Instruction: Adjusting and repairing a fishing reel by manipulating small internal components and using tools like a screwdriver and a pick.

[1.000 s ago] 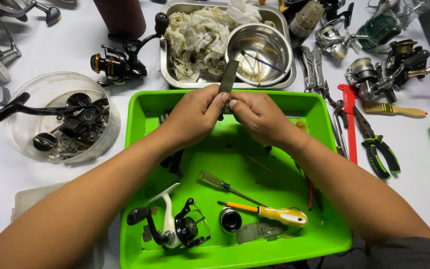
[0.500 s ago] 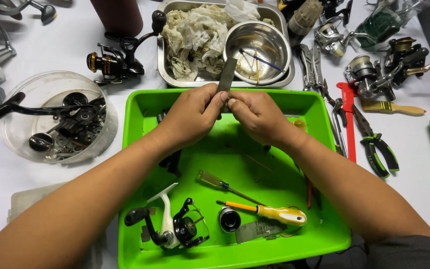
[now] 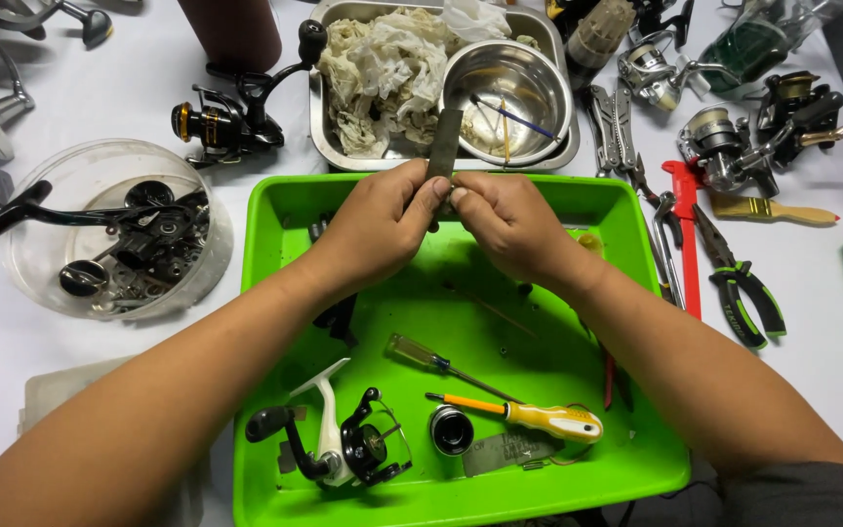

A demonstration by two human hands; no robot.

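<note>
My left hand [image 3: 382, 222] and my right hand [image 3: 507, 222] meet over the far end of a bright green tray [image 3: 626, 459]. Together they pinch a flat dark grey strip [image 3: 444, 142] that sticks up and away from my fingers, toward the metal bowl. The lower end of the strip is hidden between my fingertips. In the near part of the tray lie a white and black fishing reel [image 3: 339, 439], a small clear-handled screwdriver [image 3: 441, 364], a yellow-handled screwdriver [image 3: 529, 417] and a round metal spool [image 3: 452, 429].
Behind the tray, a steel pan [image 3: 324, 117] holds crumpled rags [image 3: 382, 68] and a steel bowl [image 3: 509, 93]. A clear tub of reel parts [image 3: 109, 229] sits left, a black reel [image 3: 226, 117] behind it. Pliers [image 3: 739, 278], a red tool [image 3: 685, 229], and several reels lie right.
Both hands stay at the same spot over the tray, still pinching the strip. The view has shifted very slightly; nothing else has moved.
</note>
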